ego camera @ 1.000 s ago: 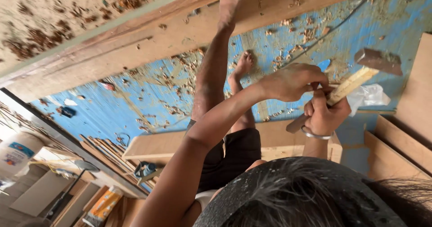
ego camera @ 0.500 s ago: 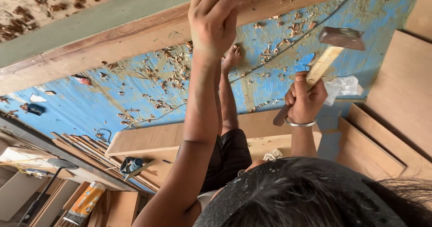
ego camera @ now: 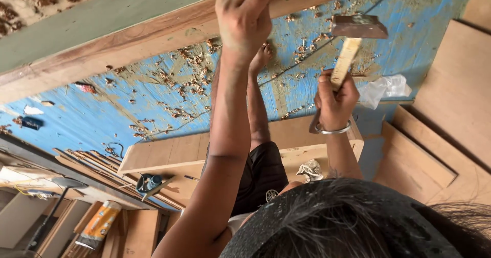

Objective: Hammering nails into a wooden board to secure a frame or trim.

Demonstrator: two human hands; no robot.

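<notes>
My left hand (ego camera: 243, 17) reaches up and grips the edge of a long wooden plank (ego camera: 128, 43) that runs across the top of the view. My right hand (ego camera: 335, 104), with a metal bangle on the wrist, is closed around the pale wooden handle of a hammer (ego camera: 359, 26). The hammer's metal head is raised, just below the plank and right of my left hand. My bare leg and foot (ego camera: 258, 84) stretch out between the two arms, over the blue floor.
The blue floor (ego camera: 102, 114) is strewn with wood shavings. A low wooden bench (ego camera: 169, 155) lies under my leg. Flat boards (ego camera: 450, 94) are stacked at the right. A crumpled white plastic bag (ego camera: 386, 89) lies near them, and a yellow tube (ego camera: 99, 222) at the lower left.
My left hand left the hammer and rose to grip the plank. My right hand lifted the hammer higher, toward the plank.
</notes>
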